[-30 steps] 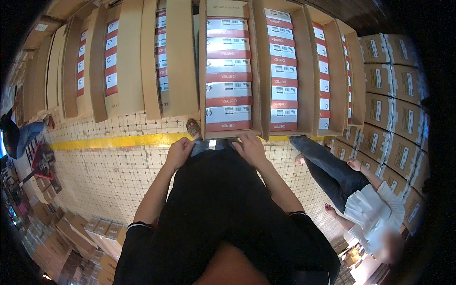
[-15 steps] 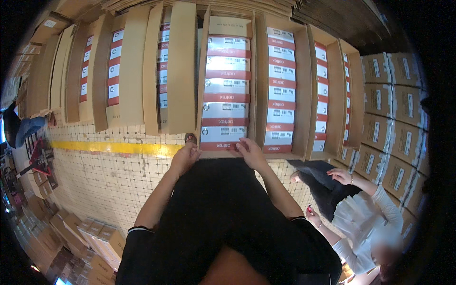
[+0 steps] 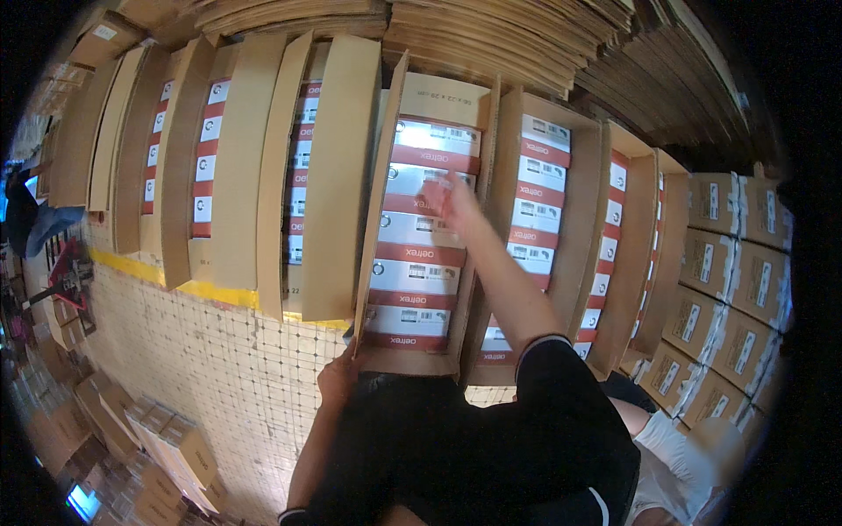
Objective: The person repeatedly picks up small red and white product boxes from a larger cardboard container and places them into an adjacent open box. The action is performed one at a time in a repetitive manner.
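In front of me stands an open brown carton (image 3: 412, 361) holding a row of white-and-red shoeboxes (image 3: 414, 275), packed side by side with labels facing up. My left hand (image 3: 338, 377) is at the carton's near left corner, its fingers closed on the lower end of the raised left flap (image 3: 379, 210). A small dark thing shows just beyond that hand, too unclear to name. My right hand (image 3: 449, 200) reaches over the farther shoeboxes. Motion smears its fingers, so whether it touches a box does not show.
More open cartons (image 3: 338, 184) of similar boxes line up on both sides. Flattened cardboard (image 3: 509, 35) is stacked behind them. Sealed cartons (image 3: 693, 311) are piled at right, near a person in a white top (image 3: 671, 465). A yellow floor line (image 3: 232, 295) runs at left.
My right hand has left the carton's near edge and moved forward over the boxes. My left hand stays by the near left corner. The view has shifted, with the cartons now lower in it.
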`<state>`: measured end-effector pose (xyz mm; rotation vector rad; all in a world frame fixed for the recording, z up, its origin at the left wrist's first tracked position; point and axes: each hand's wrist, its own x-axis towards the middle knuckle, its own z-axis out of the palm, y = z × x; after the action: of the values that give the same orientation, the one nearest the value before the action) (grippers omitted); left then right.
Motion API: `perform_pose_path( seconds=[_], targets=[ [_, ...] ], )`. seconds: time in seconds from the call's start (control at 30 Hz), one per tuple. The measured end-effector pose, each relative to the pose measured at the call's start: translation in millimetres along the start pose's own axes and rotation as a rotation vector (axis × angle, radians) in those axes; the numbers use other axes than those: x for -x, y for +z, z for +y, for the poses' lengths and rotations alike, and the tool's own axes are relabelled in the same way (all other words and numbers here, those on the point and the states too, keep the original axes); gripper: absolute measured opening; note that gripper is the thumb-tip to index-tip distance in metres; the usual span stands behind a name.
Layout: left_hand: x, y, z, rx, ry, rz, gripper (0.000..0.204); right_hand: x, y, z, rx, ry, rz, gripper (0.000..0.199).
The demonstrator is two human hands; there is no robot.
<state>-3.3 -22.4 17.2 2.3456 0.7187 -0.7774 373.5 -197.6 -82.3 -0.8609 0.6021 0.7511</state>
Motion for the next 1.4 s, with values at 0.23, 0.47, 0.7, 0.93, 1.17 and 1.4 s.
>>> perform_pose_path(
  seconds=[0.23, 0.47, 0.7, 0.93, 1.17, 1.4],
  targets=[
    [3.0, 1.2, 13.9, -0.036, -0.050, 0.049, 0.043, -111.5, 16.8, -83.6, -0.232, -0.166, 0.272, 0.050],
    [3.2, -9.2, 18.6, -0.122, -0.124, -0.101, 0.046, -118.0, 17.2, -88.0, -0.197, -0.001, 0.409, 0.056],
    [4.4, -0.6, 8.1, -0.031, -0.032, -0.057, 0.051, -77.4, 87.7, -167.4, -0.320, -0.009, 0.523, 0.068],
    [-0.8, -0.3, 1.5, -0.099, -0.023, -0.098, 0.051, 4.3, 207.9, -310.9, -0.425, -0.747, -0.363, 0.055],
    [-8.6, -0.3, -12.4, 0.024, 0.156, -0.029, 0.045, 116.2, 254.3, -273.2, 0.741, -0.979, -0.612, 0.044],
    [-35.5, -45.6, -53.4, 0.219, 0.294, 0.186, 0.040, 170.9, 125.3, 132.8, 0.877, -0.135, -0.202, 0.034]
  ],
)
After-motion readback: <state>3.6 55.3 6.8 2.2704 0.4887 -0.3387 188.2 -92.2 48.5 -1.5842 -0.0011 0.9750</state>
